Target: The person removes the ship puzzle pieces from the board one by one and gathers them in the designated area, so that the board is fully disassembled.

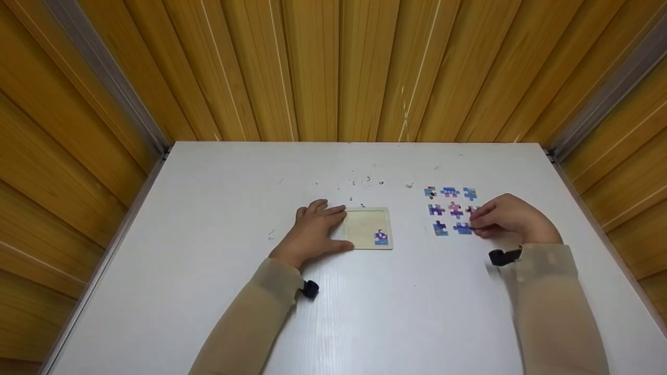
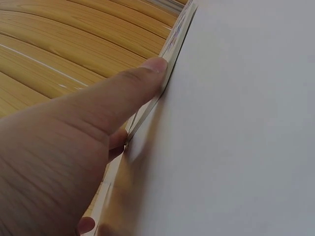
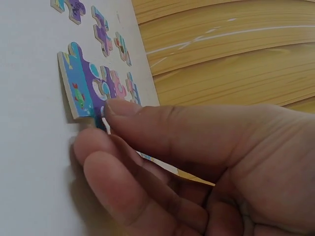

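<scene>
In the head view a square, pale puzzle tray [image 1: 362, 224] lies mid-table. One purple and blue jigsaw piece [image 1: 381, 238] sits in its near right corner. My left hand [image 1: 312, 237] rests at the tray's left side, thumb on the near corner and fingers by the far one. In the left wrist view the straight thumb [image 2: 133, 86] lies on the tray's edge. My right hand [image 1: 508, 219], off to the right, pinches the right end of a purple and blue jigsaw piece [image 3: 81, 86] with a fish on it. The other fingers are curled below the thumb.
Beyond the right hand's piece, several loose jigsaw pieces lie in rows, among them a pink piece [image 1: 455, 210] and a blue piece [image 1: 440, 228]. Dark marks [image 1: 368, 178] speckle the white table [image 1: 365, 312]. Wood-look panels [image 1: 338, 67] close off the back and sides.
</scene>
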Demonstrator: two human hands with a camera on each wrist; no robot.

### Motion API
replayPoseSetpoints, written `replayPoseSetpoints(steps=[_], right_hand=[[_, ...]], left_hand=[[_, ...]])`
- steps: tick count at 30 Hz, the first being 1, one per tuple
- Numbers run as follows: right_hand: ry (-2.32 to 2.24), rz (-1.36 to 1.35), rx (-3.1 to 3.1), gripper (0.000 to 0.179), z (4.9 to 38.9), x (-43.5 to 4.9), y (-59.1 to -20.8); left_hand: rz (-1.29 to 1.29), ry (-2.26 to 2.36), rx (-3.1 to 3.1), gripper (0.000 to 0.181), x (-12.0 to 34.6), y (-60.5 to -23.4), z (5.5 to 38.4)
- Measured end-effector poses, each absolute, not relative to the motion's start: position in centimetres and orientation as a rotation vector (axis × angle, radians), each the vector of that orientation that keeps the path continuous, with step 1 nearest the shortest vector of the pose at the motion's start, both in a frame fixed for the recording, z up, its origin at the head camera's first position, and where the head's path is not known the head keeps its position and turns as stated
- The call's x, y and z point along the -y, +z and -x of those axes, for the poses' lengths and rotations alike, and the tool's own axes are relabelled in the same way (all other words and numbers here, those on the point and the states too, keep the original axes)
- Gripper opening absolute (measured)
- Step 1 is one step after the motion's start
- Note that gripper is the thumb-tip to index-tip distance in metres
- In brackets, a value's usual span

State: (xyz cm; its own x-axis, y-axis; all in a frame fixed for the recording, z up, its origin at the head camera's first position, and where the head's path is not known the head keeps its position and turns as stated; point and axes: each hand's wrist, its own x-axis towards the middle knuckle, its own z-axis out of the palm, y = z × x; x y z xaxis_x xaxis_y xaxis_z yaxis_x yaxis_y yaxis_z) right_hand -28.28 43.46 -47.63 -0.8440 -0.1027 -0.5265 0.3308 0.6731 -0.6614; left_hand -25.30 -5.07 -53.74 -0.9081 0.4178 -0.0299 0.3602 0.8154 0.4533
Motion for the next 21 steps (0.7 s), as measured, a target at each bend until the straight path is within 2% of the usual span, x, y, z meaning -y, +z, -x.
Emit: replayPoseSetpoints(steps=[8,13,21], right_hand=[[-1.047,-0.184,-2.487,0.055,28.4,-43.0,-46.5],[-1.181,-0.173,-2.527,0.062,28.2,-41.6,-45.5],[-1.371,-0.160,-2.558,0.061,27.7,-38.7,-44.8]], left_hand=[[-0.630,0.687,-2.870,0.096,5.2,-53.9,25.4],[-0.636,0.689,-2.864,0.095,5.2,-53.8,25.4],[-0.636,0.696,-2.863,0.094,5.2,-53.9,25.4]])
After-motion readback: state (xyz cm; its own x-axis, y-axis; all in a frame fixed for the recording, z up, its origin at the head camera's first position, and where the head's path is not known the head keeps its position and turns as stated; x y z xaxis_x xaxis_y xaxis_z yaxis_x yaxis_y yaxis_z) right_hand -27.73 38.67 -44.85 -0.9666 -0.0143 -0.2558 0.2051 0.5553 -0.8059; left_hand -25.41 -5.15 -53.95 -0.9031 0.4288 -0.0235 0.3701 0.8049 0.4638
